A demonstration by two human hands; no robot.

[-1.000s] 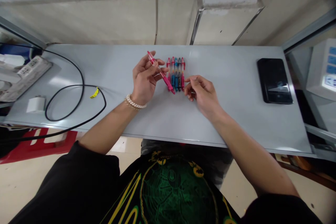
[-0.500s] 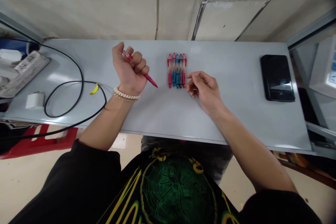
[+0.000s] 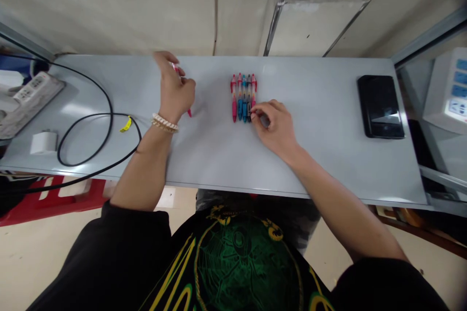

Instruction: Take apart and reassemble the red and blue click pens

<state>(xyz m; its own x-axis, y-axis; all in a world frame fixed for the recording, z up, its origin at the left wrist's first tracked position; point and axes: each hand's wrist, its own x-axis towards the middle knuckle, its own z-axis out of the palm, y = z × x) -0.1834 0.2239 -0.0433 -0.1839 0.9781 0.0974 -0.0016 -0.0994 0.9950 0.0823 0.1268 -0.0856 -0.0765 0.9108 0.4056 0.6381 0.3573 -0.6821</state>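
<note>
Several pens [image 3: 244, 102] with pink, blue and black grips lie side by side on the grey table, their clips toward the wall. My right hand [image 3: 272, 119] rests at the lower end of the rightmost pink pen, its thumb and index finger pinched on the grip. To the left of the row, my left hand [image 3: 177, 85] is closed around a pink pen [image 3: 189, 112]. The tip of that pen shows below the fingers and its top shows near the thumb. A beaded bracelet is on my left wrist.
A black phone-like object [image 3: 382, 107] lies on the right of the table [image 3: 321, 155]. On the left are a looped black cable [image 3: 109, 129] with a yellow tag, a white charger [image 3: 44, 143] and a power strip [image 3: 32, 95].
My left hand has turned over, palm now facing down, with the pink pen still in it. My right hand has moved left onto the rightmost pen's lower end.
</note>
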